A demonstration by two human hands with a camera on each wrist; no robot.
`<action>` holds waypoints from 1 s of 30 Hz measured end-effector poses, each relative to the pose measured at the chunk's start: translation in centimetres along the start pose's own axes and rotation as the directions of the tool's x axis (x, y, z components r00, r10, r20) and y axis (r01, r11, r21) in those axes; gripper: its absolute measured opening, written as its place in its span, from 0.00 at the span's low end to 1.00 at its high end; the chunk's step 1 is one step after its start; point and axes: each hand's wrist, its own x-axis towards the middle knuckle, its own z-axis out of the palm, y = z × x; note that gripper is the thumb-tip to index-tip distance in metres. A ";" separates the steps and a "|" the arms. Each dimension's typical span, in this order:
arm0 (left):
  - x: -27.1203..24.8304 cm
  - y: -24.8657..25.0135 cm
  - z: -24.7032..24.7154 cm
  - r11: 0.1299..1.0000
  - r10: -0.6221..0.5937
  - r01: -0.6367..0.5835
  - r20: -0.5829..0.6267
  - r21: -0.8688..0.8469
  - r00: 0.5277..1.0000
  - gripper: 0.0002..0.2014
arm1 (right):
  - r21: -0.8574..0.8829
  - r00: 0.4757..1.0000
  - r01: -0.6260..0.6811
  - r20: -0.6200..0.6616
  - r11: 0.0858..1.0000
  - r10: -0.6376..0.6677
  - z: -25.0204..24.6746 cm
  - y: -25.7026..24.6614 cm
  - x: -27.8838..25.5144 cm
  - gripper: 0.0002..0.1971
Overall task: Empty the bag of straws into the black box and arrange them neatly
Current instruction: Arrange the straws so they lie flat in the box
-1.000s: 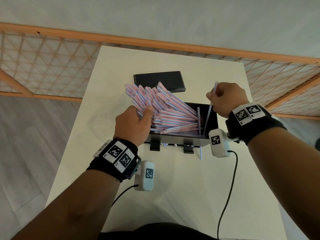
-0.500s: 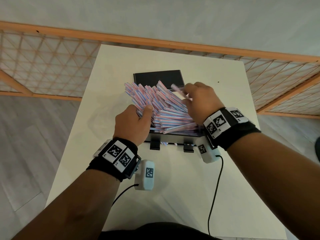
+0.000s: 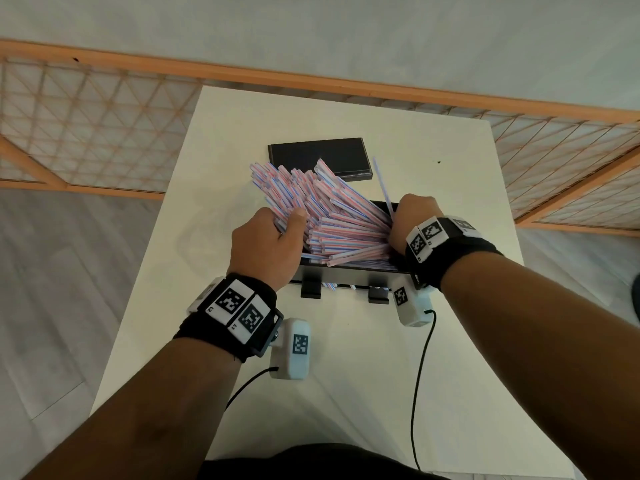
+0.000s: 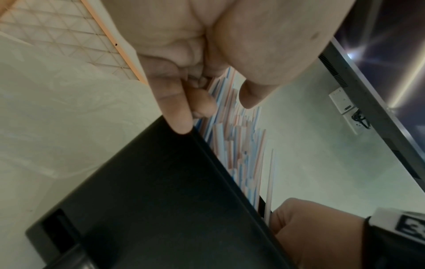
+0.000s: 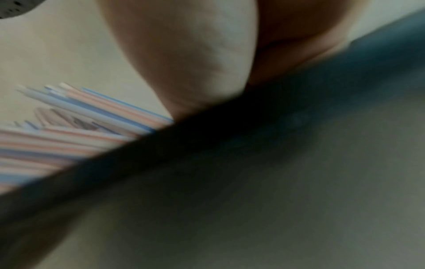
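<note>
The black box (image 3: 346,269) stands mid-table. A thick fan of red-, blue- and white-striped straws (image 3: 332,216) leans out of it toward the far left. My left hand (image 3: 284,223) grips the fan at the box's left end, thumb on top; in the left wrist view its fingers (image 4: 179,109) curl round the straws (image 4: 239,145) above the box wall (image 4: 149,200). My right hand (image 3: 412,220) is a fist at the box's right end, holding a single straw (image 3: 381,181) that sticks up and away. The right wrist view is blurred: palm (image 5: 195,63), straws (image 5: 69,131), box wall (image 5: 253,163).
A flat black lid (image 3: 318,157) lies on the white table (image 3: 450,174) behind the box. Wrist-camera cables (image 3: 415,375) trail over the near part of the table. A wooden lattice fence (image 3: 86,116) runs behind and beside the table. Faint clear film, perhaps the bag, lies left of the box (image 4: 46,136).
My right hand went from the box's right end to the middle of the straws, then back to the right end with one straw upright in it. The left hand has held still.
</note>
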 end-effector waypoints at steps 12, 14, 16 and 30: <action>0.2 -0.3 0.0 1.000 0.012 -0.012 0.022 -0.004 1.000 0.22 | 0.021 0.904 0.244 -0.366 0.969 -0.220 -6.9 -0.8 -4.3 0.06; 0.1 -0.3 -0.1 1.000 0.006 -0.005 0.024 -0.013 1.000 0.24 | -0.011 0.911 0.237 -0.346 0.971 -0.226 -6.7 -1.2 -4.4 0.05; 0.2 -0.4 -0.1 1.000 0.002 -0.001 0.027 -0.028 1.000 0.24 | -0.011 0.927 0.244 -0.291 0.970 -0.237 -5.6 -1.6 -3.9 0.04; -0.1 -0.2 -1.4 0.994 0.012 -0.009 0.027 -0.105 1.000 0.30 | 0.253 0.968 0.190 -0.208 0.949 -0.138 -0.1 1.3 -1.8 0.10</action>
